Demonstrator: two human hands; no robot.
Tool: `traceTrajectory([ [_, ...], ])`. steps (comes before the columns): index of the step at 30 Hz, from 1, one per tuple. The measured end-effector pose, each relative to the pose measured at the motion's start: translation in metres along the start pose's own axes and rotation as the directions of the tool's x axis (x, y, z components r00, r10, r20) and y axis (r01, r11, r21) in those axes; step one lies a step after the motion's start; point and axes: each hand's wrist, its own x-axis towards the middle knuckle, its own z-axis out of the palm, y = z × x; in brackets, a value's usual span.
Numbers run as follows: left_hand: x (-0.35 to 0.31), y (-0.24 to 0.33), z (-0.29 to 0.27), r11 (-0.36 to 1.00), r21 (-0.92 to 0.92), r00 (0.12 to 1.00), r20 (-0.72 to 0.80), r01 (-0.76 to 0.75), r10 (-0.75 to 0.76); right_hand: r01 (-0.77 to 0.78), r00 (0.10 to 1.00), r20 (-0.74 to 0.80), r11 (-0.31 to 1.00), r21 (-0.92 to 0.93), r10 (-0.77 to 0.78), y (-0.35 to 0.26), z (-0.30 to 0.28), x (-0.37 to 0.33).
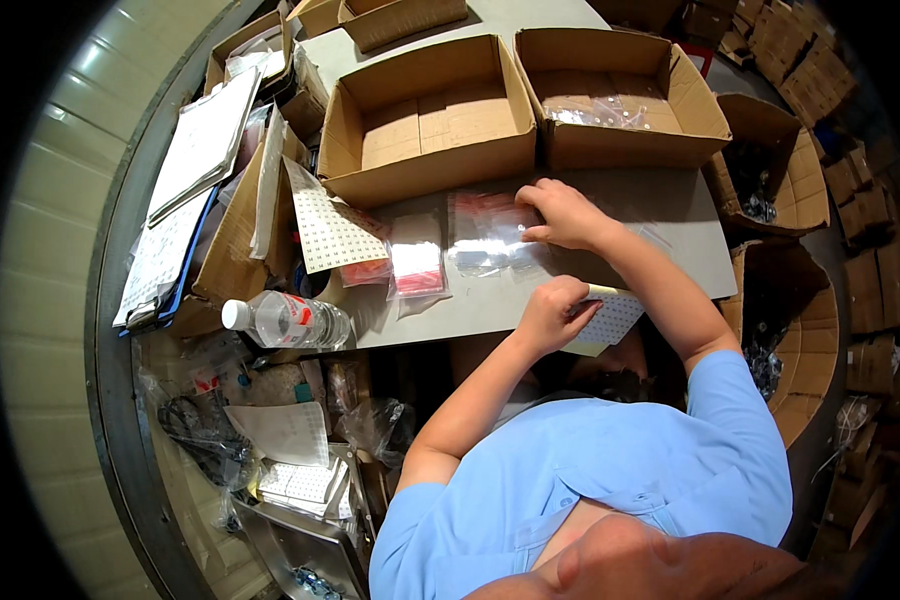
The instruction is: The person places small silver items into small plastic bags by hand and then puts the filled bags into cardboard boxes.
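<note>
Grey table edge [460,320] near left hand [552,316], bare strip [495,298] beside clear bags [482,245]

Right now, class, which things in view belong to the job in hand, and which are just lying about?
Seemingly in the job:
Printed sheet, held in the left hand
Clear plastic bags, by the right hand

Apparently lying about:
Clear bottle
White papers
</note>
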Motion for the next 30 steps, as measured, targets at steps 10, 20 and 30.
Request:
traceTrajectory([
  [10, -0.005, -0.014, -0.027, 0.995, 0.095, 0.997, 0.072, 0.003, -0.01, -0.04, 0.993, 0.116, 0.975, 0.218, 0.015, -0.002, -0.013, -0.01],
  [20, -0.008, -0.014, -0.024, 0.996, 0.041, 0.996, 0.05, -0.073, 0.071, -0.293, 0.938, 0.08, 0.648, 0.703, 0.338, 0.075, -0.033, -0.032],
  [30, 0.008, -0.016, -0.026, 0.998, 0.056, 0.994, 0.108, 0.012, -0.018, -0.339, 0.929, -0.031, 0.88, 0.331, 0.369, 0.064, -0.025, -0.042],
])
